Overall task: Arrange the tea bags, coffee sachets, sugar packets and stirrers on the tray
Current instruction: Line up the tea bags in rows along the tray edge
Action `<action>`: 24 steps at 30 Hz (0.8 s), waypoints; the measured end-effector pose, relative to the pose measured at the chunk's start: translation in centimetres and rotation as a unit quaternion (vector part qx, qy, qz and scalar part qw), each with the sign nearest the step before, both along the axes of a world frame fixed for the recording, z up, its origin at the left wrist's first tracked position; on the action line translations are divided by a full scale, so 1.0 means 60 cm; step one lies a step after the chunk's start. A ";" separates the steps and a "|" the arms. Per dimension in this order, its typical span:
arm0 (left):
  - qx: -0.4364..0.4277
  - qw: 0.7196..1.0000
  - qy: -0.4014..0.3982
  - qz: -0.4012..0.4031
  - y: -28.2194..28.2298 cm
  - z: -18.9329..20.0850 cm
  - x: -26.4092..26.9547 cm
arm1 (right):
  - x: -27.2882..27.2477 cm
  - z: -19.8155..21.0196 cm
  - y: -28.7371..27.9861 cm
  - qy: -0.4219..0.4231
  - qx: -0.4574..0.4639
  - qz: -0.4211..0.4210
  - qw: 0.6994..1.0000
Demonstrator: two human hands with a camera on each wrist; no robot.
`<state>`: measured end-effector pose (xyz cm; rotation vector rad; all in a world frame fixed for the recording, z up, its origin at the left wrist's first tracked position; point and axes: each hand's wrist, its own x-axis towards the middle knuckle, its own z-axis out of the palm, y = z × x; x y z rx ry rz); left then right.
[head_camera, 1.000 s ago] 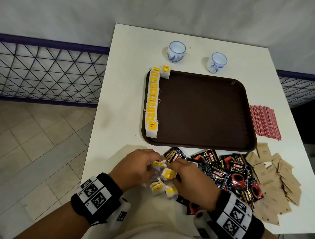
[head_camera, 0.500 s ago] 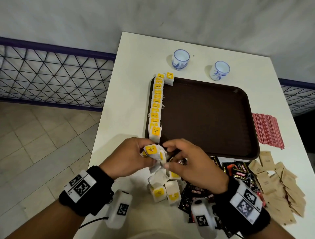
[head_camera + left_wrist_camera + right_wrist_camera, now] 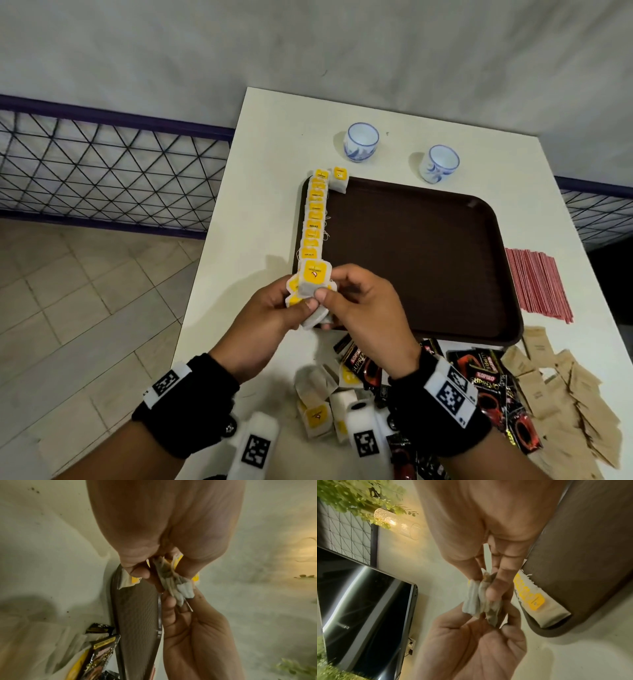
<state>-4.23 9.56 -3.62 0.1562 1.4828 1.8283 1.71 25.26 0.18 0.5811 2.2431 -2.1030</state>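
Both hands hold a small bunch of yellow-tagged tea bags (image 3: 313, 281) just above the near left corner of the brown tray (image 3: 428, 260). My left hand (image 3: 297, 303) grips the bunch from the left and my right hand (image 3: 329, 292) pinches it from the right. The wrist views show the same bunch (image 3: 173, 580) (image 3: 476, 601) squeezed between the fingers of both hands. A row of tea bags (image 3: 315, 219) lies along the tray's left edge (image 3: 531, 597). Loose tea bags (image 3: 317, 397) lie near the table's front edge. Coffee sachets (image 3: 486, 375), brown sugar packets (image 3: 568, 401) and red stirrers (image 3: 537, 284) lie off the tray.
Two blue-and-white cups (image 3: 362, 142) (image 3: 439, 163) stand behind the tray. The white table (image 3: 260, 192) ends at the left above a tiled floor, with a wire fence (image 3: 102, 164) beyond. A dark screen (image 3: 359, 601) shows in the right wrist view.
Both hands have lifted from the loose pile at the table's front and moved forward to the tray's near left corner, gathering tea bags into one bunch between them.
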 end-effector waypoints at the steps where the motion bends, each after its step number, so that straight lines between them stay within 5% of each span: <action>1: 0.019 0.999 -0.030 0.007 0.003 0.000 0.000 | -0.005 -0.002 -0.003 0.003 -0.004 -0.008 1.000; 6: 0.099 0.984 -0.148 0.013 0.009 0.005 -0.009 | -0.017 -0.019 -0.008 0.017 0.053 -0.020 0.998; 12: 0.035 0.994 -0.100 0.016 0.012 -0.014 -0.019 | -0.021 -0.035 0.005 -0.005 0.134 -0.005 0.991; 17: -0.024 0.999 -0.027 0.001 0.016 -0.015 -0.029 | -0.037 -0.033 0.026 -0.004 0.088 -0.023 0.996; 24: -0.048 0.998 -0.023 -0.031 0.018 -0.012 -0.042 | -0.061 -0.013 0.045 -0.002 0.065 -0.023 0.998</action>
